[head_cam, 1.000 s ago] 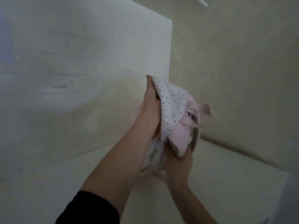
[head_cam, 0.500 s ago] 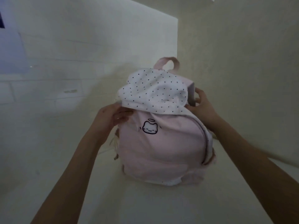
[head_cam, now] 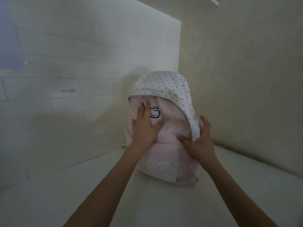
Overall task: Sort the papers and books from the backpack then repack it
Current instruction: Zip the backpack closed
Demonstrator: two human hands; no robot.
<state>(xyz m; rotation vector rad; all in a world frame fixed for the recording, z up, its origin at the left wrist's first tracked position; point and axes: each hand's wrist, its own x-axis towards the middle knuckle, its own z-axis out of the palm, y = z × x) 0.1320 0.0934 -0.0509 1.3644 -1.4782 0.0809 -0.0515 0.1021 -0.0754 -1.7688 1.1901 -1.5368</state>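
A pink backpack stands upright on a white surface in a corner, its white black-dotted flap folded down over the top. A small cat face is printed on its front. My left hand presses flat on the pink front, fingers straight, beside the cat print. My right hand holds the lower right edge of the dotted flap, thumb on the front and fingers behind. No papers or books are in view.
A white panel rises behind and to the left of the backpack. A beige wall stands close on the right. A white shelf edge shows at the top.
The backpack went from held up bunched in both hands to standing on the surface. My left hand moved from its side onto the front; my right came down along the flap edge.
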